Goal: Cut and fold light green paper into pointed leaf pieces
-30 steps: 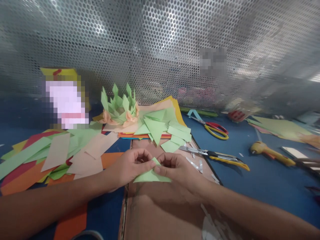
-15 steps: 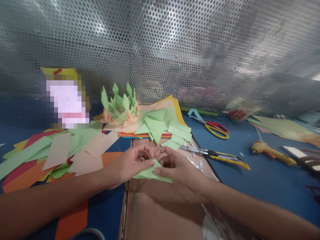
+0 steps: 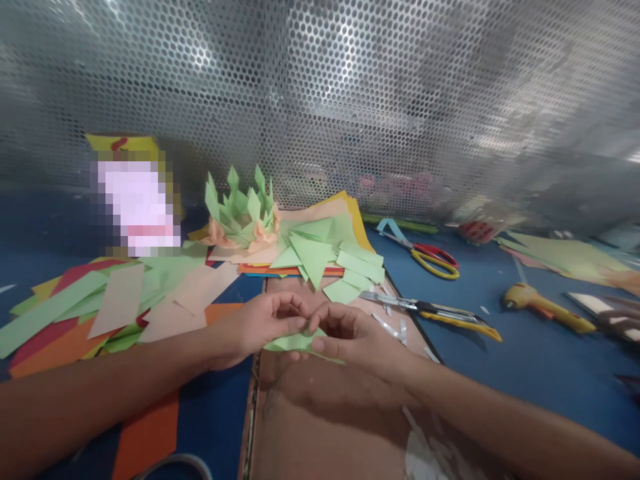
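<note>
A small folded piece of light green paper (image 3: 295, 342) is held just above the brown cardboard (image 3: 310, 427). My left hand (image 3: 265, 327) pinches its left part, fingers closed. My right hand (image 3: 353, 333) grips its right part between thumb and curled fingers, which partly cover the paper. Beyond my hands lie several folded green paper triangles (image 3: 313, 257) and green paper strips (image 3: 363, 263). A green and peach folded-paper ring (image 3: 243, 213) with upright points stands behind them to the left.
Coloured paper pieces (image 3: 117, 300) are heaped at the left. To the right lie a utility knife (image 3: 440, 313), scissors (image 3: 425, 257) and a yellow glue gun (image 3: 547, 307). A perforated metal panel (image 3: 320, 100) rises behind. A person's hand (image 3: 615, 317) reaches in at the far right.
The green paper has tilted flatter, and its upright tip no longer shows between my fingers. Both hands stay close together over the cardboard. The hand at the far right has come further into view.
</note>
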A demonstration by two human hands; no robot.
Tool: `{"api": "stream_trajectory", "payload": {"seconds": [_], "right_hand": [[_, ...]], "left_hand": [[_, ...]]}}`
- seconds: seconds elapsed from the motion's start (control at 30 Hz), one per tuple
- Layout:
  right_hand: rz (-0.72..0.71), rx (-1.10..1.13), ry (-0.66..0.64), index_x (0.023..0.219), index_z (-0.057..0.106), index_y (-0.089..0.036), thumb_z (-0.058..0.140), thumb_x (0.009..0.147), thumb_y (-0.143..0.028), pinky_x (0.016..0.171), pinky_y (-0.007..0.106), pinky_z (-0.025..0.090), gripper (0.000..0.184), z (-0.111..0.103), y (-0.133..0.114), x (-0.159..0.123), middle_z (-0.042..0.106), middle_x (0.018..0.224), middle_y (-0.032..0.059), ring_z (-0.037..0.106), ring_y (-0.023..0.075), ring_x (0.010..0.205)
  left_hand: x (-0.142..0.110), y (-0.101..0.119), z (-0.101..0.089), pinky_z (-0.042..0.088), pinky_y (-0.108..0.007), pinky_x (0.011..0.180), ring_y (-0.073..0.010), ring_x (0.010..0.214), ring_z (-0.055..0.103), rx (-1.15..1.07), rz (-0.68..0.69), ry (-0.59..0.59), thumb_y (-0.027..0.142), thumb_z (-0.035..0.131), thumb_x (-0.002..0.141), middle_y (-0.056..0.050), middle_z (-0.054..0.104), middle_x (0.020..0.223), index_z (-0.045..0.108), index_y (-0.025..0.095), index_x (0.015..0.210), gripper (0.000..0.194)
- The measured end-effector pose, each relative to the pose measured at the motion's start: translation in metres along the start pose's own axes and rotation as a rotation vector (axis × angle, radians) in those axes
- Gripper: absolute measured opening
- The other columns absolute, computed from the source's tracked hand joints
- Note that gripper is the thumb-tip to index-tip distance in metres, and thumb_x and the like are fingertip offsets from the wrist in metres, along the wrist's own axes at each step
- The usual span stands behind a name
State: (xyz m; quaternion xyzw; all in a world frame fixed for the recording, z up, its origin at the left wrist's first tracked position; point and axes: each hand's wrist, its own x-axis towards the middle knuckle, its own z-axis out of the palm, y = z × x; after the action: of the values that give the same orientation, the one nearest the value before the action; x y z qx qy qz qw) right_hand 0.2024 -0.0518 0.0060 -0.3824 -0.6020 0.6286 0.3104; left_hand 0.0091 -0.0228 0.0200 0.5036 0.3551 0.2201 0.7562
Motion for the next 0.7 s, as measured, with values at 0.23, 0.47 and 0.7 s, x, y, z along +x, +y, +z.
{"api": "stream_trajectory", "payload": {"seconds": [0.23,0.47,0.7], "right_hand": [[-0.069,0.091,-0.018,0.094,0.059,-0.023,0.079,0.066,-0.028,0.079,0.026,0.043,0.035,0.004,-0.002,-0.003,0.061,0.099,-0.0004,0.057,0.0149,0.095],[-0.035,0.128,0.185,0.082,0.066,-0.018,0.075,0.070,-0.034,0.065,0.025,0.046,0.021,0.011,-0.001,-0.004,0.066,0.074,0.0000,0.060,0.0128,0.069],[-0.078,0.005,0.378,0.071,0.066,-0.017,0.073,0.070,-0.038,0.057,0.022,0.040,0.022,0.009,0.000,-0.003,0.060,0.064,-0.0018,0.049,0.0096,0.059]], "left_hand": [[0.001,0.000,-0.006,0.047,-0.020,0.064,-0.0128,0.073,0.061,0.040,0.021,0.031,0.034,0.072,0.075,-0.003,0.065,0.084,0.067,0.014,0.086,0.024],[-0.002,0.000,-0.010,0.048,-0.025,0.075,-0.0166,0.079,0.064,-0.015,0.027,-0.146,0.043,0.062,0.083,-0.007,0.070,0.085,0.070,0.014,0.089,0.032],[-0.009,-0.005,-0.002,0.047,-0.024,0.075,-0.0189,0.090,0.062,0.257,0.152,0.054,0.040,0.071,0.074,-0.003,0.069,0.095,0.067,0.020,0.095,0.029]]}}
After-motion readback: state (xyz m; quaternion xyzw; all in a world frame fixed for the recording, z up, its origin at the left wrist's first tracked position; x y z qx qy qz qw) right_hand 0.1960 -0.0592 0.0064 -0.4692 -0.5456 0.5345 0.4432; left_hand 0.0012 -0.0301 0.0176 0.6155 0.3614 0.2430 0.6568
